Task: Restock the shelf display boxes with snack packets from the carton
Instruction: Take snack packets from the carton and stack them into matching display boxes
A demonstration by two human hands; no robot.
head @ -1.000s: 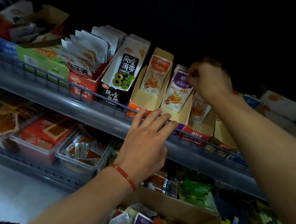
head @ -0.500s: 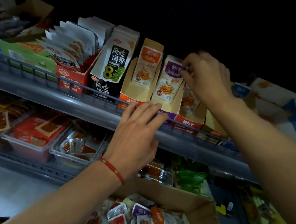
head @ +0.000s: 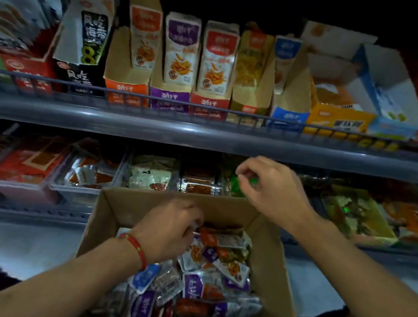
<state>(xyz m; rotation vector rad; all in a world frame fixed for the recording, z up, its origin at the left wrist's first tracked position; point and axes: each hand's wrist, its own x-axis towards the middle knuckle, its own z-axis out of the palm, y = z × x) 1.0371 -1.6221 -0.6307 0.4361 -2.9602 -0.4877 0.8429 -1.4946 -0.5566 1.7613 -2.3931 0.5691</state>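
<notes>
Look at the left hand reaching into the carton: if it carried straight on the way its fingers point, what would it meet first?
The left hand points down and forward into the carton. It would probably first meet the orange-red packets at its fingertips, on top of the pile; blur hides whether it already touches them.

left hand [head: 166, 228]: lowered palm-down, fingers [head: 195, 220] curled and blurred, grasp not discernible, red cord worn at wrist | right hand [head: 271, 188]: raised higher, held apart, fingers [head: 243, 172] loosely curled, nothing seen held
</notes>
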